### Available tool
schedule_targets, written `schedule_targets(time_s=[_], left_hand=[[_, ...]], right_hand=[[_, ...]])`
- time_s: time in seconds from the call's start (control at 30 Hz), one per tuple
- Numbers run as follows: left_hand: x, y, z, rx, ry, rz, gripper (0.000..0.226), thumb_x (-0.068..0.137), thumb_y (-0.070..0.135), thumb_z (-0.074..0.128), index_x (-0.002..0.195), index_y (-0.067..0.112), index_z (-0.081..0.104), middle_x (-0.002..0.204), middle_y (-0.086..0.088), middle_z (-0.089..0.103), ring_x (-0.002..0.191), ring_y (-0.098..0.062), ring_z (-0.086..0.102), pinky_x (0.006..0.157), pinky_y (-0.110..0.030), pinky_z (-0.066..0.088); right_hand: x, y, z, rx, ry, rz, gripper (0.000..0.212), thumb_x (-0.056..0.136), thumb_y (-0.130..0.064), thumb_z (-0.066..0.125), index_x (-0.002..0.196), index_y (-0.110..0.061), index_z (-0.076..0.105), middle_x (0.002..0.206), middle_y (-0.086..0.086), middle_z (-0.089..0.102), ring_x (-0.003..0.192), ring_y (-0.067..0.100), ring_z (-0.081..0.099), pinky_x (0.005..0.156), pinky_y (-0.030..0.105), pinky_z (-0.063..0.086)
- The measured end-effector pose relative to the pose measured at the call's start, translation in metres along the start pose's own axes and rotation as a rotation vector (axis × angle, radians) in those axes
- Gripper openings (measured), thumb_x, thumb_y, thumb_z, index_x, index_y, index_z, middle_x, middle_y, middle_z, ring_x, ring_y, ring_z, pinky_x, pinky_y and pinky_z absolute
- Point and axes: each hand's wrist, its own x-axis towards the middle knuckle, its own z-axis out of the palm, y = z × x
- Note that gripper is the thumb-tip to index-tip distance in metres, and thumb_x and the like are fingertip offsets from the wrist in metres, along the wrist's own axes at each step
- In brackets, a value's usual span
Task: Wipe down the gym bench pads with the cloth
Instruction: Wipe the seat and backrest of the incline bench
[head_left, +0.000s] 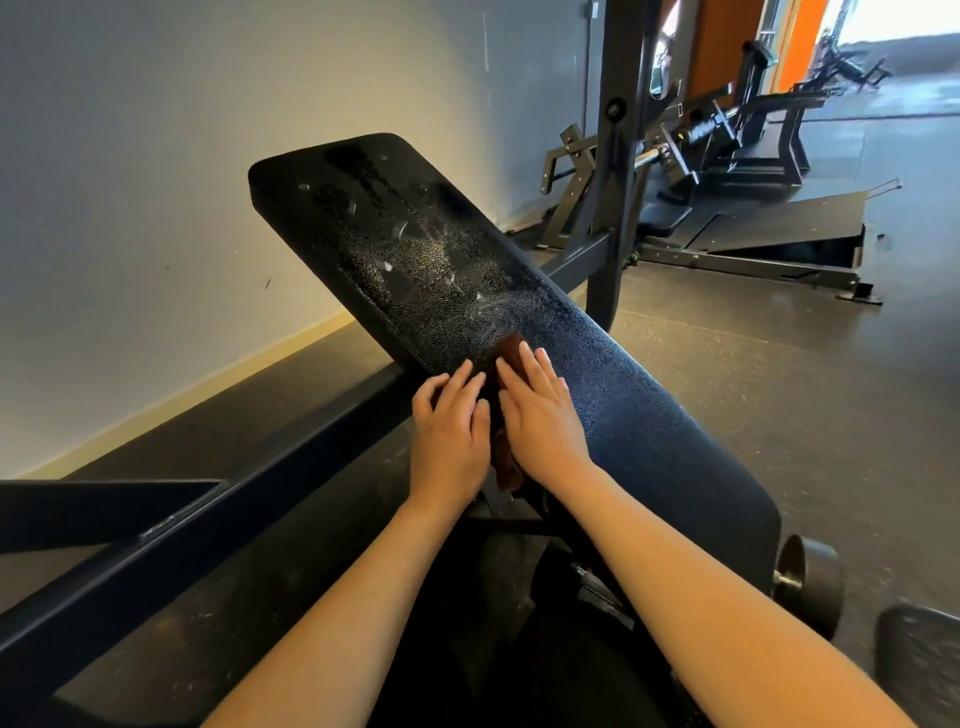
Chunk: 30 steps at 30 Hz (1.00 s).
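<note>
From your head camera, your right hand (540, 421) lies flat, fingers straight, pressing the brown cloth (511, 352) onto the black bench pad (649, 415) about halfway along it. Your left hand (451, 434) rests just beside it at the pad's left edge, fingers relaxed, gripping nothing. Wet droplets (415, 260) speckle the pad's upper part.

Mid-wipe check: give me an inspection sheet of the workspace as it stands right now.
Surface: black bench pad, inclined; droplets and wet smears on its upper half.
Job's things: dark brown cloth on the pad, mostly hidden under the hands.
Clutter: nothing seen.
Hands: left hand and right hand lie flat over the cloth, side by side.
Cables: nothing seen.
Surroundings: rack upright behind the pad, bench wheel at right, gym machines beyond, wall at left.
</note>
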Motion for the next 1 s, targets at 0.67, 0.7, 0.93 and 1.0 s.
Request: schedule_targets(time_s=[0.67, 0.7, 0.93, 1.0], left_hand=[[0.001, -0.01, -0.001, 0.097, 0.018, 0.071, 0.043, 0.107, 0.032, 0.038, 0.148, 0.023, 0.047, 0.153, 0.011, 0.045, 0.134, -0.011, 0.03, 0.107, -0.024, 0.029], [0.002, -0.012, -0.002, 0.13, 0.02, 0.09, 0.043, 0.107, 0.032, 0.039, 0.148, 0.022, 0.048, 0.153, 0.011, 0.045, 0.134, -0.011, 0.031, 0.107, -0.022, 0.027], [0.025, -0.011, -0.004, 0.153, 0.095, 0.102, 0.045, 0.105, 0.032, 0.034, 0.14, 0.016, 0.057, 0.144, 0.003, 0.055, 0.126, -0.018, 0.043, 0.11, -0.034, 0.034], [0.036, -0.014, -0.001, 0.177, 0.138, 0.093, 0.045, 0.104, 0.032, 0.034, 0.138, 0.014, 0.059, 0.144, 0.0, 0.055, 0.125, -0.022, 0.046, 0.11, -0.038, 0.034]], right_hand=[[0.013, 0.009, -0.009, 0.014, 0.046, -0.173, 0.045, 0.104, -0.019, 0.046, 0.149, -0.017, 0.044, 0.162, 0.002, 0.029, 0.151, 0.02, 0.017, 0.124, 0.037, 0.013], [0.021, 0.021, -0.01, 0.001, 0.038, -0.073, 0.047, 0.105, -0.022, 0.043, 0.152, -0.02, 0.041, 0.163, 0.001, 0.025, 0.152, 0.021, 0.015, 0.123, 0.041, 0.015], [0.041, -0.005, -0.011, 0.121, 0.056, 0.096, 0.046, 0.106, -0.019, 0.04, 0.151, -0.008, 0.039, 0.163, 0.014, 0.023, 0.152, 0.031, 0.015, 0.121, 0.038, 0.015], [0.037, -0.019, -0.005, 0.112, 0.005, -0.141, 0.046, 0.105, -0.015, 0.043, 0.149, -0.006, 0.042, 0.161, 0.013, 0.027, 0.152, 0.028, 0.016, 0.123, 0.035, 0.013]])
